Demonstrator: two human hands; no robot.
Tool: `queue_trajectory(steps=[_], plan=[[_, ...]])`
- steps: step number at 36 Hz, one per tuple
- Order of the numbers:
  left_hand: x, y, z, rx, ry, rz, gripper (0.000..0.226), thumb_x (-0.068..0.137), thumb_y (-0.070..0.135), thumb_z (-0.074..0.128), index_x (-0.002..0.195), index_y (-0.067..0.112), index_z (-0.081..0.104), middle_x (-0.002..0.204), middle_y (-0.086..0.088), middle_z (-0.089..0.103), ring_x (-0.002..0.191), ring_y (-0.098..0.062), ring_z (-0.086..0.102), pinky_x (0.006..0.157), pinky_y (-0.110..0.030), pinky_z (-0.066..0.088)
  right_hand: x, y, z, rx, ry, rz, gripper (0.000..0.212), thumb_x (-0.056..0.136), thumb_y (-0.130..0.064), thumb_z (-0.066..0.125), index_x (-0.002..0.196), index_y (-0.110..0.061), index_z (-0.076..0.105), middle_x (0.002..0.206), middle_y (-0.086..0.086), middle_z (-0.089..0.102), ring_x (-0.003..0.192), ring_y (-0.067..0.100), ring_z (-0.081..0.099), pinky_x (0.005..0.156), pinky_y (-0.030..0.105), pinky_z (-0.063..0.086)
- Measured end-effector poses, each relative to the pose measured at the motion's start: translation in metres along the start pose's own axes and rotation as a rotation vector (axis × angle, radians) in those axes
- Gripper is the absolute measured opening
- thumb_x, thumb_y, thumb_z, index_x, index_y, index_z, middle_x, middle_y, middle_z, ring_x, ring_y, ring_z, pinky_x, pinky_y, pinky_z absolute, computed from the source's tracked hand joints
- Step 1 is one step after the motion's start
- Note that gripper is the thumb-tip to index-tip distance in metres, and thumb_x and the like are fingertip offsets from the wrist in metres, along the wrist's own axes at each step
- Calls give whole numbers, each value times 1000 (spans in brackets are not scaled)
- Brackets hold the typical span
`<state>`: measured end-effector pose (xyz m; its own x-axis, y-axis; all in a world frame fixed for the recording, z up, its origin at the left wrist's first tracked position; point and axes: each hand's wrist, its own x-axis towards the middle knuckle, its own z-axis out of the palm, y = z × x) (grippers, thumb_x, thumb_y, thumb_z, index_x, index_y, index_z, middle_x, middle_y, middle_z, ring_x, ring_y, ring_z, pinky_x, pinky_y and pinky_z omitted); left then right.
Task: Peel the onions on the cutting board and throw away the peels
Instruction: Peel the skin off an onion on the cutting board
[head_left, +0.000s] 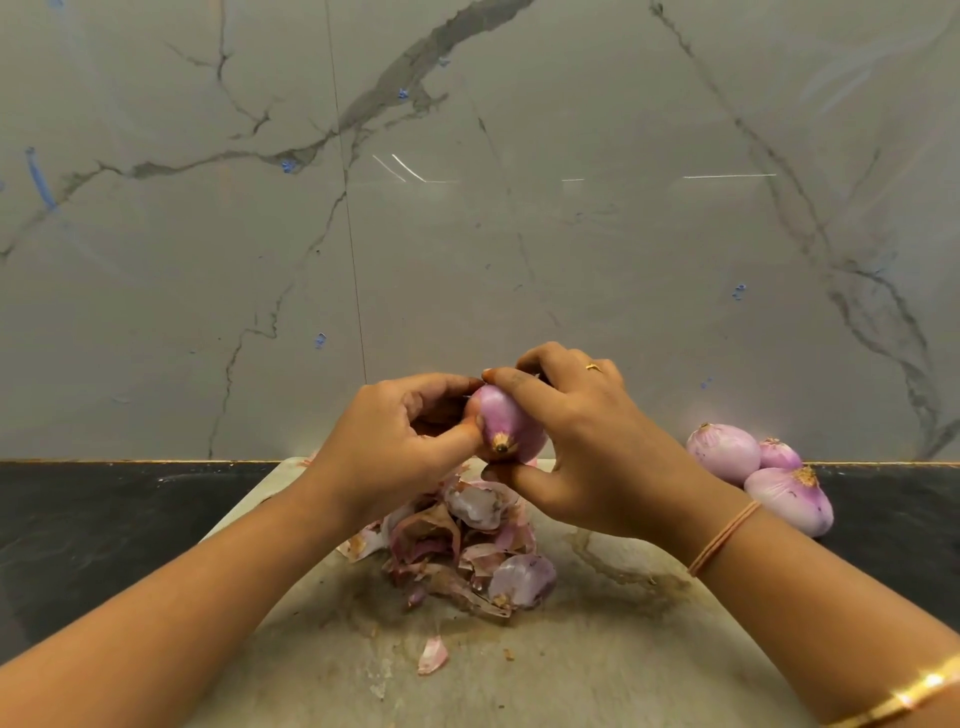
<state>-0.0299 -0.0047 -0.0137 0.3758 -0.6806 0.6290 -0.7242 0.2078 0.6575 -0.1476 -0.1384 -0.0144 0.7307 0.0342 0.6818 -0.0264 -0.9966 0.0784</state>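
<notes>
Curling my left hand (410, 431) round the onion (506, 428), thumb near its dry root tip, I steady it above the board (597, 649) so my right hand (566, 447), gripping the far side, can pick skin off. Papery, curled peels (462, 540) heap right beneath, where scraps drop. Further right, three smooth, pale-purple bulbs (758, 467) wait on the dark desk (104, 519), apart from the mess.

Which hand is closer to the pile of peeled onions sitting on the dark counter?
Right. The right hand, gripping the held onion, is just left of the peeled onions; the left hand grips it from farther left.
</notes>
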Motion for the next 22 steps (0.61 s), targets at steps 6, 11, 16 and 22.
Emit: queue_trajectory(steps=[6, 11, 16, 22], plan=[[0, 1, 0, -35, -8, -20, 31, 82, 6, 69, 92, 35, 64, 92, 18, 71, 87, -1, 69, 74, -12, 51, 0, 1, 1, -108, 42, -51, 58, 70, -37, 67, 119, -7, 62, 96, 10, 57, 80, 25, 55, 71, 34, 38], [0, 1, 1, -25, -6, -23, 34, 83, 2, 66, 91, 34, 64, 91, 17, 71, 85, -1, 69, 73, -12, 51, 0, 1, 2, -105, 37, -49, 58, 70, -37, 67, 120, -7, 62, 97, 10, 57, 80, 25, 55, 72, 32, 35], [2, -2, -1, 125, 64, 51, 30, 77, 14, 64, 89, 41, 63, 86, 29, 68, 82, 1, 68, 74, -12, 52, 0, 0, 1, -72, 17, -40, 60, 71, -40, 66, 122, -8, 61, 98, 10, 57, 82, 25, 55, 74, 34, 38], [2, -4, -2, 158, 92, 14, 31, 80, 10, 54, 88, 38, 64, 85, 21, 71, 83, -3, 68, 74, -17, 54, 1, -2, 1, -44, 3, -15, 61, 73, -44, 63, 122, -8, 60, 99, 10, 56, 83, 26, 56, 73, 38, 43]])
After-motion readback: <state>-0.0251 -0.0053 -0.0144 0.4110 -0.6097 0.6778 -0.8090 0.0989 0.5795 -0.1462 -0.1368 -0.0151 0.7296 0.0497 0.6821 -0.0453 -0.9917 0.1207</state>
